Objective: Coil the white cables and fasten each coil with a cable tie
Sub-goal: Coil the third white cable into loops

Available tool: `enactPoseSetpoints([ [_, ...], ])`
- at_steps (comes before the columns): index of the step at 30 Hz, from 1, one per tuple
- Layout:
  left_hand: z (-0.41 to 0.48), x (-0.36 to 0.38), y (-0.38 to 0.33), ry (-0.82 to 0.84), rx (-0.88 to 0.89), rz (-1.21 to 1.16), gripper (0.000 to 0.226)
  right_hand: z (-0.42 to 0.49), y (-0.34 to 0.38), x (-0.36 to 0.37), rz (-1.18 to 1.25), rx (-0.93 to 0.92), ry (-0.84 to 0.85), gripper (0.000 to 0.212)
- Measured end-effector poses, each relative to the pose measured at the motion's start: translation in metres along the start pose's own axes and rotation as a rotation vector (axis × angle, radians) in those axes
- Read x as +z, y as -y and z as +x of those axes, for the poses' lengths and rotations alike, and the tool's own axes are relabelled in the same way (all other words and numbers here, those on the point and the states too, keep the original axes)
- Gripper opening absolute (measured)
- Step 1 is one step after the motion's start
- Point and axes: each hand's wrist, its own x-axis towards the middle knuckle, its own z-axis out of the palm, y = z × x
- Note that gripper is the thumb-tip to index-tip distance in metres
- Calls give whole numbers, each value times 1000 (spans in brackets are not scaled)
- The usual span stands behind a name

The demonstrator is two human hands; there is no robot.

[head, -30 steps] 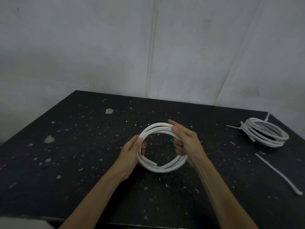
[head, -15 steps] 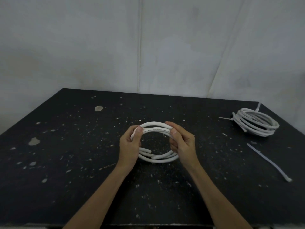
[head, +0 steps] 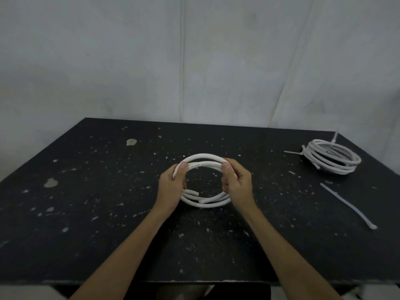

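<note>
A white cable coil (head: pixel 204 161) of a few loops is held just above the middle of the black table (head: pixel 97 213). My left hand (head: pixel 172 187) grips its left side, thumb on top. My right hand (head: pixel 238 185) grips its right side in the same way. Two cut cable ends (head: pixel 194 194) show inside the lower part of the ring. A second white coil (head: pixel 331 156), bound with cable ties whose tails stick out, lies at the table's far right. A loose white cable tie (head: pixel 348 205) lies on the table in front of that coil.
The table top is speckled with white paint spots. A pale wall (head: pixel 194 61) stands right behind the far edge. The near table edge (head: pixel 151 282) runs under my forearms.
Both hands have slid to opposite sides of the coil and squared it up; the ring now sits flatter and more level. The view has shifted slightly.
</note>
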Motion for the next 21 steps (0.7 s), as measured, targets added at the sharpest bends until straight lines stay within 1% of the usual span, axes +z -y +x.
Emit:
enactPoseSetpoints([
  [3, 8, 1, -5, 95, -9, 37, 38, 6, -5, -8, 115, 140, -49, 34],
  [6, 16, 5, -13, 194, -29, -3, 27, 13, -10, -20, 200, 303, -109, 34],
  [8, 20, 11, -16, 216, -59, -56, 25, 19, -8, -29, 287, 416, -128, 36],
  [12, 31, 39, -20, 215, -106, -127, 27, 30, 6, -49, 456, 588, -146, 31],
  [14, 36, 55, -22, 223, -147, -208, 25, 35, 12, -61, 479, 604, -156, 33],
  [16, 40, 71, -27, 243, -161, -243, 20, 39, 17, -74, 435, 589, -188, 36],
  [19, 43, 94, -33, 285, -140, -166, 16, 40, 24, -93, 314, 530, -239, 36],
  [21, 43, 108, -34, 290, -122, -103, 21, 38, 26, -105, 216, 468, -273, 38],
])
